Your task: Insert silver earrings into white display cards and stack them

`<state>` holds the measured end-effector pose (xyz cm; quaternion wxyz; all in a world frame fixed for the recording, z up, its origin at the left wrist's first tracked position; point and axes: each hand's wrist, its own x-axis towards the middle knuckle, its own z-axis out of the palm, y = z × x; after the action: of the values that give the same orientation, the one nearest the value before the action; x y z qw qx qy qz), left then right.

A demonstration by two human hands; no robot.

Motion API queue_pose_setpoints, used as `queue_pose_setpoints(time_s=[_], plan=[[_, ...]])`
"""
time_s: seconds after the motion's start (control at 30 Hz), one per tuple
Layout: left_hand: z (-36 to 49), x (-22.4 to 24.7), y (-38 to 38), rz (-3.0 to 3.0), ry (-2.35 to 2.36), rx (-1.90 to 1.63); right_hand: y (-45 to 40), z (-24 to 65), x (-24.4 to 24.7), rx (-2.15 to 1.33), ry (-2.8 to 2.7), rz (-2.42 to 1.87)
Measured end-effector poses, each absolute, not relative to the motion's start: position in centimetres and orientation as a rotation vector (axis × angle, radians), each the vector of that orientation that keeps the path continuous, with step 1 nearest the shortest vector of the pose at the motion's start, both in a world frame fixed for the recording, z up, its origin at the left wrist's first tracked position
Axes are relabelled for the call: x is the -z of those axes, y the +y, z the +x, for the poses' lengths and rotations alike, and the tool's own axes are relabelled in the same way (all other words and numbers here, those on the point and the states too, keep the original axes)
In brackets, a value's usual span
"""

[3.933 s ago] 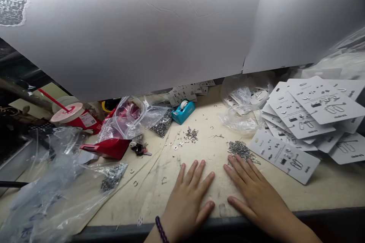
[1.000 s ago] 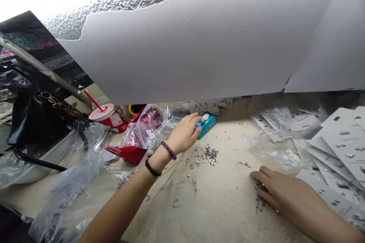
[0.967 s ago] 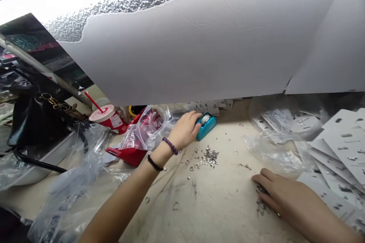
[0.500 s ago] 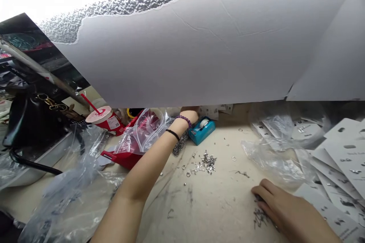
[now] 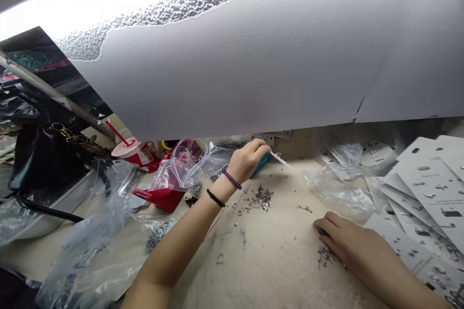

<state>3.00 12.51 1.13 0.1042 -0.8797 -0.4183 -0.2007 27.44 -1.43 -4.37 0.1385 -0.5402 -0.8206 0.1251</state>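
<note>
My left hand (image 5: 250, 158) is closed on one end of a thin white strip (image 5: 281, 160), which sticks out to the right. Behind that hand a teal tape dispenser (image 5: 261, 163) is partly hidden. My right hand (image 5: 357, 241) rests on the tabletop with its fingers curled, beside a small pile of dark metal jewellery pieces (image 5: 327, 257). What lies between those fingertips is mostly covered. A heap of small silvery metal parts (image 5: 264, 197) lies between the hands, with a few loose rings (image 5: 294, 192) around it.
White cards with earrings (image 5: 424, 181) overlap at the right, next to clear plastic bags (image 5: 344, 188). A red bin (image 5: 165, 199) with plastic bags and a red cup with a straw (image 5: 136, 152) stand left. A large white board (image 5: 235, 77) hangs low overhead.
My left hand has come out from beneath the white board, now with the white strip in it. It covers part of the tape dispenser. My right hand stays by the dark pile.
</note>
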Motion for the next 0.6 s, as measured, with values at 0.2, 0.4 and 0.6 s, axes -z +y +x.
queue_pose_setpoints(time_s=[0.2,0.4,0.6], plan=[[3.8,1.1,5.3,-2.596,-0.723,1.492,-1.6,26.1,0.9,-1.333,-1.601,-1.5],[3.9,2.0,1.8,-2.668,-0.747,1.628,-2.1,25.4,1.0,-1.986,-0.94,-0.873],[3.0,2.3,2.5,-2.663,-0.869,1.679,-1.6,25.4,1.6,-2.04,-0.82,-0.743]])
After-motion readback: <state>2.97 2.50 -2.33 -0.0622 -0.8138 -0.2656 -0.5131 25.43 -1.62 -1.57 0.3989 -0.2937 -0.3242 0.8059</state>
